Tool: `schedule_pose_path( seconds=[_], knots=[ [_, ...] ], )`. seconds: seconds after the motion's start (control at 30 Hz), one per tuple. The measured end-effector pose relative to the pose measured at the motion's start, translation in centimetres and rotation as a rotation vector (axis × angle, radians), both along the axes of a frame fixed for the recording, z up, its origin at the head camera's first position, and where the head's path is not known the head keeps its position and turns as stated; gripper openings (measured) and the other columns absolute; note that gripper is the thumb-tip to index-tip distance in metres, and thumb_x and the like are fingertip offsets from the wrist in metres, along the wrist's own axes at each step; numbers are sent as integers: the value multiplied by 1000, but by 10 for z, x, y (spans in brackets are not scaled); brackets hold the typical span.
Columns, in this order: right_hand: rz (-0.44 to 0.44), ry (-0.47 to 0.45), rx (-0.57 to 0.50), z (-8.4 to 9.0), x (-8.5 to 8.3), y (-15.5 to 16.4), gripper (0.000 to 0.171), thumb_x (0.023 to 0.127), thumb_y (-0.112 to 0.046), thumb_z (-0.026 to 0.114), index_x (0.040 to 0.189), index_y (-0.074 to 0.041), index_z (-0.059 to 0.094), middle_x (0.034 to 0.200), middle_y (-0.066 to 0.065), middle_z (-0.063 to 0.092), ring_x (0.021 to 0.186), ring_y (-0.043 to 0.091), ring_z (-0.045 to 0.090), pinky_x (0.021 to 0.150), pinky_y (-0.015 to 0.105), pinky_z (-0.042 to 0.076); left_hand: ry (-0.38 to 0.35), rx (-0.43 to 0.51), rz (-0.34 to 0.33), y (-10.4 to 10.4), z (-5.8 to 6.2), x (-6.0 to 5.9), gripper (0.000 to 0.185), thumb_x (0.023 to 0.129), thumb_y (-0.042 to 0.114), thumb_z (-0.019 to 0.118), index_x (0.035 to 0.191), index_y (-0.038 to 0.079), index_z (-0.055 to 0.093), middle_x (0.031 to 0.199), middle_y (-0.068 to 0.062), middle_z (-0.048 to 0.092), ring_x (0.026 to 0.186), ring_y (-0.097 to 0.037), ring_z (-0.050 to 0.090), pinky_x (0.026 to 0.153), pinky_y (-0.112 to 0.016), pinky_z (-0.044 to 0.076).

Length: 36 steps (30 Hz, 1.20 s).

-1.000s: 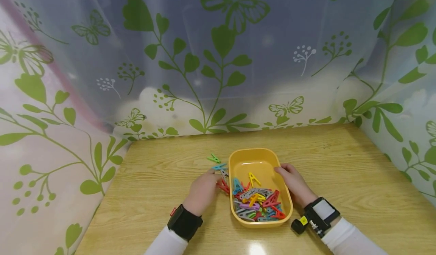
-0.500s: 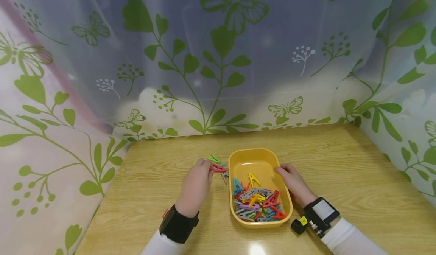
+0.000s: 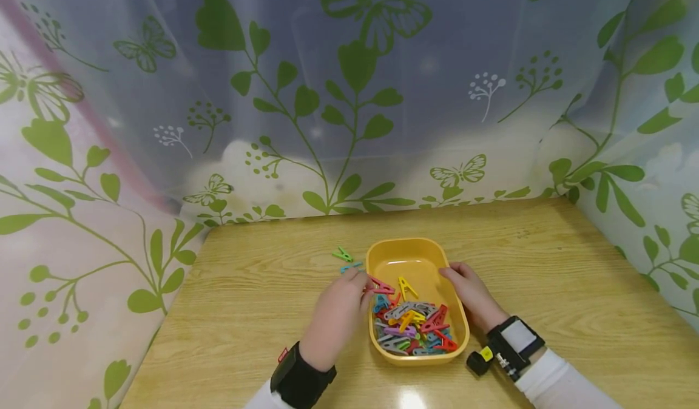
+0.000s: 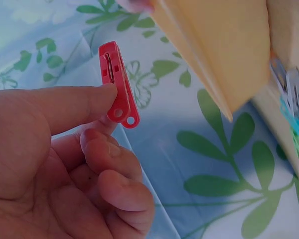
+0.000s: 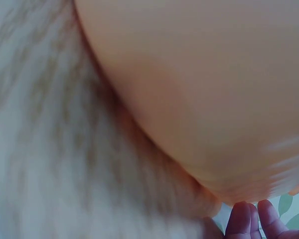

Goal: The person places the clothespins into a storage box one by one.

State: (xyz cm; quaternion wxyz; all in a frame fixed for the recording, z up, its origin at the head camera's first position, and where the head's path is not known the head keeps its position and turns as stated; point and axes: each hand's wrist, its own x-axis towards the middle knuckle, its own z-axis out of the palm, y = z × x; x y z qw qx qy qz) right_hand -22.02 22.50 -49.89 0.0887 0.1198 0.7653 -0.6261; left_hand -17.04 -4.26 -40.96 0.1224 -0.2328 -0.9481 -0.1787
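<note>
My left hand (image 3: 338, 312) pinches a pinkish-red clothespin (image 3: 384, 286) between thumb and forefinger, over the left rim of the yellow plastic basin (image 3: 415, 266). In the left wrist view the same clothespin (image 4: 117, 82) shows its metal spring, and the other fingers curl below it. My right hand (image 3: 475, 294) holds the basin's right side, thumb at the rim. From the right wrist, fingertips (image 5: 239, 219) are seen against the basin's outer wall (image 5: 214, 99). A pile of mixed-colour clothespins (image 3: 409, 312) fills the basin's near part, with a yellow clothespin (image 3: 406, 287) farther back.
Left of the basin, a green clothespin (image 3: 343, 254) and a blue clothespin (image 3: 351, 267) lie on the wooden table (image 3: 262, 275). A grey clothespin (image 4: 291, 89) shows beside them in the left wrist view. A leaf-and-butterfly patterned curtain (image 3: 349, 124) encloses the table's back and sides.
My left hand has lifted the red clothespin from the table left of the basin and carried it right, over the basin's rim. The right hand and the basin stay in place.
</note>
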Motion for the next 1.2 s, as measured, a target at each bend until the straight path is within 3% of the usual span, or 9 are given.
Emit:
schedule_pose_path(
  seconds=[0.17, 0.5, 1.2],
  knots=[
    [8, -9, -5, 2, 1, 0, 60, 107, -40, 49, 146, 4, 37, 137, 24, 52, 110, 24, 59, 86, 26, 54, -44, -21, -34, 10, -6, 5, 7, 95, 14, 76, 97, 10, 71, 95, 0, 63, 78, -10, 59, 68, -23, 52],
    [11, -19, -2, 2, 1, 0, 60, 107, -41, 48, 146, 3, 37, 138, 24, 52, 111, 25, 59, 87, 27, 54, -27, -69, -94, 24, -17, 13, 6, 93, 14, 76, 95, 10, 73, 87, 3, 61, 75, -7, 58, 66, -20, 51],
    [15, -3, -35, 1, 1, 0, 58, 108, -39, 49, 145, 4, 36, 135, 23, 51, 111, 24, 58, 85, 26, 53, -40, -105, -113, 29, -26, 15, 10, 93, 19, 78, 87, 15, 70, 82, 6, 56, 68, -5, 53, 61, -19, 47]
  ],
)
